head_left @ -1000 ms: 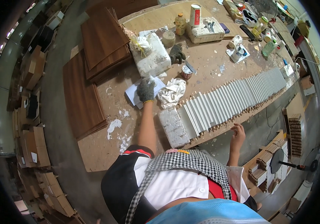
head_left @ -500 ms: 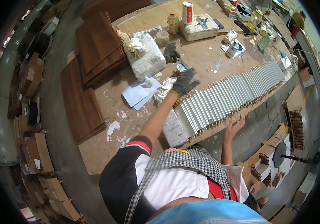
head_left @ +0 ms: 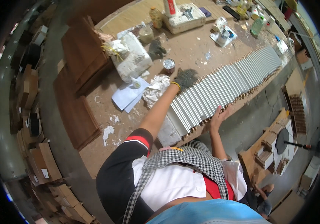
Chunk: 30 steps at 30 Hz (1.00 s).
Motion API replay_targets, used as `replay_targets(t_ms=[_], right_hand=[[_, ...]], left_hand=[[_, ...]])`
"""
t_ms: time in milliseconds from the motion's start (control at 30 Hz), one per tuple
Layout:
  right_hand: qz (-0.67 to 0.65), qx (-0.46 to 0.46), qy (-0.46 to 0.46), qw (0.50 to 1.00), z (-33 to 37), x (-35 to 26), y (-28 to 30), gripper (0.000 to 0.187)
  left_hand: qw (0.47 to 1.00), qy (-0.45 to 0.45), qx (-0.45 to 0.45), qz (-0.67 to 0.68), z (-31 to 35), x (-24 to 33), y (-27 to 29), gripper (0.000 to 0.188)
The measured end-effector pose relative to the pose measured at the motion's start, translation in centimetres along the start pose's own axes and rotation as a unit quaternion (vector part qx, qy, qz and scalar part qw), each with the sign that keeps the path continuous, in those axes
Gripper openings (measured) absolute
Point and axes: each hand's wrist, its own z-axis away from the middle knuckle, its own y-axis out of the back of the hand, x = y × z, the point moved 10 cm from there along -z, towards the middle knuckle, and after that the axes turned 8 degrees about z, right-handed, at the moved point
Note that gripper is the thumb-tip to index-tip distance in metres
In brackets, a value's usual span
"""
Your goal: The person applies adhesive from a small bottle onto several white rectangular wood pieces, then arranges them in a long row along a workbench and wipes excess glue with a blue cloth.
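A long row of slim silver strips (head_left: 219,86) with brown ends lies side by side across the worktable. My left hand (head_left: 186,78), in a dark grey glove, rests at the far ends of the strips near the row's left part. Its fingers are stretched out. My bare right hand (head_left: 218,117) is at the near ends, fingers extended and touching the row's edge. Just beyond my left hand stands a small open can (head_left: 168,65) with pale contents. Crumpled white cloth or paper (head_left: 155,89) lies left of my left wrist. A white block (head_left: 169,132) supports the row's left end.
Another dark glove (head_left: 156,49) lies by a stained white block (head_left: 134,59). Blue-white paper sheets (head_left: 127,98) and stacked brown panels (head_left: 79,56) are at the left. Bottles and cups, including a green bottle (head_left: 257,27), stand at the back right. A fan (head_left: 282,141) stands beyond the near edge.
The view has shifted. My left hand has moved from beside the can onto the far ends of the strips. My right hand has moved left and in against the near ends.
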Motion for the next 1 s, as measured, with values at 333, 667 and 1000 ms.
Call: replay_targets(t_ms=[333,667,1000], right_hand=[[-0.002,0.068,0.138,0.988,-1.9,-6.3,3.4,0.057],[0.068,-0.29,0.412,0.861,-6.7,-20.6,-17.1,0.019],[0.127,-0.362,0.426,0.819,-7.6,-18.0,-30.0,0.016]], left_hand=[[0.947,-0.155,0.278,0.044,6.7,-0.4,9.5,0.025],[0.894,0.035,0.445,0.039,19.3,-5.2,10.7,0.022],[0.947,-0.023,0.32,-0.036,18.7,-1.6,7.2,0.034]])
